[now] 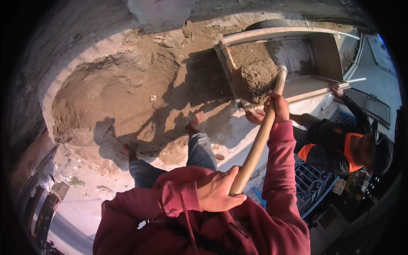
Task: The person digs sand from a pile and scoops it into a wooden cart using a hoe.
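Both my hands grip the pale wooden handle of a hoe (259, 146), which slants up and to the right. My left hand (219, 189) is wrapped round its near end, close to my body. Farther up the handle, my right hand (278, 108) is closed too. A lump of damp sand (257, 80) sits beside the handle's far end, at the near left corner of a cart (280, 32); the blade is hidden there. More sand (246, 54) lies in the left part of the cart's box.
At right, another person (335, 140) in a dark top with orange holds the cart's edge with both hands. A dug sand pile (110, 93) spreads at left, around my bare feet. A blue metal grille (312, 182) stands behind that person. A wall (161, 15) borders the top.
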Demonstrator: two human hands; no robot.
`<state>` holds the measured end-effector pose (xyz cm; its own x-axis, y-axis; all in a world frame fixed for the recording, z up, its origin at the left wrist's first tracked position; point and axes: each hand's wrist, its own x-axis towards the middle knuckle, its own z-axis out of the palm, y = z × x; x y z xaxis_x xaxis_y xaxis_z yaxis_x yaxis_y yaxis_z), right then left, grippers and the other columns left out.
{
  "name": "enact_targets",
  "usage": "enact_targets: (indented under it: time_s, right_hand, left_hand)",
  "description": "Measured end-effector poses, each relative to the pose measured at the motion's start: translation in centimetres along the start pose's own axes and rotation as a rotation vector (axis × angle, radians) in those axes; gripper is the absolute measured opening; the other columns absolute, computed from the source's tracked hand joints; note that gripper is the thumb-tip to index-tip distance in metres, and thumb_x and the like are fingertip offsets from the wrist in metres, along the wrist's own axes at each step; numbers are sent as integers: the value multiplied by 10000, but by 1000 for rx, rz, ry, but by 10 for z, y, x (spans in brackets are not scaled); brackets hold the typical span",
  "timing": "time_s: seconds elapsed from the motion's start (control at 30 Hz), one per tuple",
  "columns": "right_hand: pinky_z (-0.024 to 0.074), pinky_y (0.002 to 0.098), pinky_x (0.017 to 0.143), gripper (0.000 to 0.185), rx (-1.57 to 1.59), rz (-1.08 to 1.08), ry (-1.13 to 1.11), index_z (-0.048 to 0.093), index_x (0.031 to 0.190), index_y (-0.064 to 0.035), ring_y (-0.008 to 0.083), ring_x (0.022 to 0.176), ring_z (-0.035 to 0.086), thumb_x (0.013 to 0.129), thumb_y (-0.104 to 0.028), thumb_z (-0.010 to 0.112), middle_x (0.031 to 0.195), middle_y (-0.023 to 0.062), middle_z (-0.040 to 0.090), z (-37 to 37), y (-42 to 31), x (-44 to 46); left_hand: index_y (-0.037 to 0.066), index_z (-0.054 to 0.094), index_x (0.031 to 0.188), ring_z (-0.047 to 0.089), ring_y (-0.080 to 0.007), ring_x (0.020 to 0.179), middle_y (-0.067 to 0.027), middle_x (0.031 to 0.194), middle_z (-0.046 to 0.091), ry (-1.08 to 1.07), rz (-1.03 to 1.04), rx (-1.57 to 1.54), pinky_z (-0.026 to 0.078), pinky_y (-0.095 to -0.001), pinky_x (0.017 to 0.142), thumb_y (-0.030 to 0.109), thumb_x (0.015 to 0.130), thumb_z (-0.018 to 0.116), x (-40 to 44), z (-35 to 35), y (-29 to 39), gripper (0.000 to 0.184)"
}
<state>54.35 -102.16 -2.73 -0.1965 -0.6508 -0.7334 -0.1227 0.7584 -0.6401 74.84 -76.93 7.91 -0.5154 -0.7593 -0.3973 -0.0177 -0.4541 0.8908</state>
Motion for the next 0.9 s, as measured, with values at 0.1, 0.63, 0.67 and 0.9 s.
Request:
enact_targets:
  time_s: [0.1,0.63,0.67,0.9]
  right_hand:
    - [425,277,464,100,41,-353,161,535,720,-55,142,481,494,792,-87,596,589,40,516,-15,35,33]
    - [431,287,382,124,154,-805,84,503,785,-24,171,398,495,824,-75,610,560,72,513,124,-4,-18]
    - [432,287,379,125,144,-814,19,505,789,-24,169,394,491,828,-78,611,560,70,514,149,9,-14]
    - [445,292,414,191,-82,-552,-101,504,823,0,131,454,527,818,-132,642,587,53,537,346,261,63]
  left_hand:
    - [-24,385,1216,634,-424,844,-252,907,642,3,-101,281,499,-478,719,307,869,606,42,-3,-103,527]
    - [119,584,1009,655,-350,845,-161,856,679,541,-182,282,462,-469,821,282,786,699,125,-44,-203,300]
    - [88,609,1000,651,-379,820,-173,815,672,635,-128,231,492,-462,730,287,789,694,121,-47,-229,302]
    - [7,674,864,634,-433,776,-239,760,651,866,-461,158,500,-475,682,534,805,672,15,-81,-479,530]
